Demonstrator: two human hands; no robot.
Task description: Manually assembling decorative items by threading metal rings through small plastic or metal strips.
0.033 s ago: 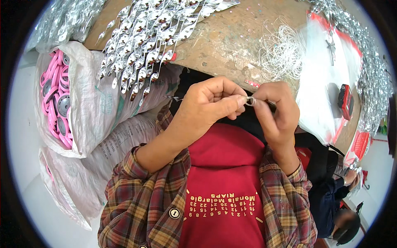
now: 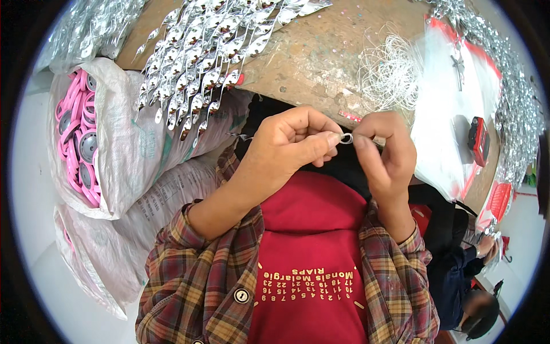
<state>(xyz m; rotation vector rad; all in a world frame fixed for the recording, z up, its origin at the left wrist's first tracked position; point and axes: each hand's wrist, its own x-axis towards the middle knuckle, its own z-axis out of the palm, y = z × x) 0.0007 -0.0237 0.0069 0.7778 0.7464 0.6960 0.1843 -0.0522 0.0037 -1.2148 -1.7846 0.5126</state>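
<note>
My left hand (image 2: 298, 137) pinches a small pale, shiny loop (image 2: 346, 138) between thumb and forefinger, above my lap and just off the table's front edge. From the right, my right hand (image 2: 389, 155) closes thumb and forefinger at the loop's other side. What lies between those right fingertips is mostly hidden; it looks like a thin strand joined to the loop. A bunch of silver twisted foil strips (image 2: 206, 57) hangs over the table edge beyond my left hand. Past my right hand lies a tangle of thin white string (image 2: 392, 71).
Clear plastic bags (image 2: 447, 114) lie at the right, with a small red-and-black device (image 2: 479, 141) on them. Silver tinsel (image 2: 510, 74) runs along the far right. An open white sack (image 2: 123, 132) of pink wheeled parts stands left. Another person (image 2: 464, 286) sits lower right.
My right hand has shifted very slightly to the right, away from the left fingertips, and a little more of the loop shows. My left hand stays put.
</note>
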